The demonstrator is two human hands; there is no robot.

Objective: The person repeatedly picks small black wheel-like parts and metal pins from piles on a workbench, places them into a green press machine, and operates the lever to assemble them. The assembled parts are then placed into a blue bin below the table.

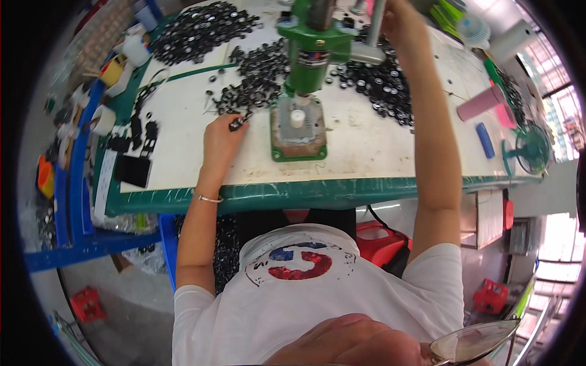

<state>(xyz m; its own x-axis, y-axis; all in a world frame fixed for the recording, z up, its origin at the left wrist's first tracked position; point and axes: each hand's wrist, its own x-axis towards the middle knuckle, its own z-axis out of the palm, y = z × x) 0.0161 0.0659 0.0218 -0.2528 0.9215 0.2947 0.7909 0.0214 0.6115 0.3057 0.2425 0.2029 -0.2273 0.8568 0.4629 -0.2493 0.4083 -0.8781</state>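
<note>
A green hand press point(309, 72) stands on the white worktable point(366, 160). On its base plate point(298, 152) sits a small white round fixture point(297, 119) beneath the ram. Left of the base, my left hand point(222, 141) rests low over the table, its fingers closed on a small black part point(237, 124). A heap of small black parts with thin stems point(247, 91) lies just beyond it. My right arm reaches far forward, and my right hand point(400, 25) is closed round the press lever point(376, 24).
Black ring-shaped pieces point(384, 85) are heaped right of the press, and another pile point(201, 30) lies far left. A phone point(132, 171) lies at the left edge. A pink cup point(480, 104), a blue cylinder point(485, 140) and a green fan point(530, 148) occupy the right side.
</note>
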